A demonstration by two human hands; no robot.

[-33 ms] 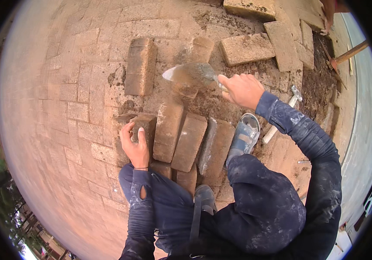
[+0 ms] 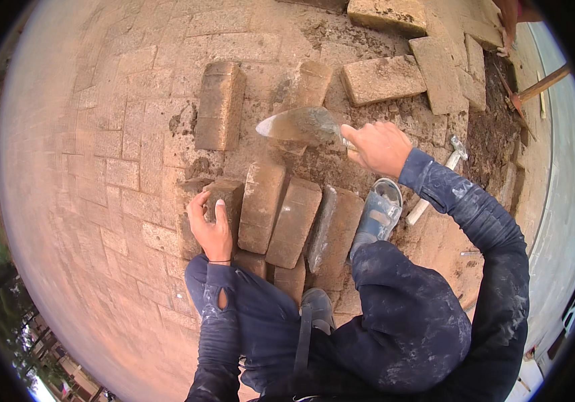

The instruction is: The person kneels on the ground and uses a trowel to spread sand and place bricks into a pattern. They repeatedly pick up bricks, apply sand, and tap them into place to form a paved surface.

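A trowel with a pointed, dirt-stained blade is in my right hand, its fingers closed around the handle. The blade points left, over a dusty paving brick that it partly covers. My left hand rests at the leftmost brick of a cluster, thumb and fingers apart and slightly curved. To its right lean several more bricks, with others under them near my knees. Another brick lies by itself farther up. Whether my left fingers press on the brick is hard to tell.
My sandalled foot is right of the bricks, beside a hammer. Loose bricks lie at the upper right near bare soil. A wooden-handled tool and part of another person show at the far right.
My right hand and the trowel have shifted slightly right and down in the picture. The left hand stays at the same brick.
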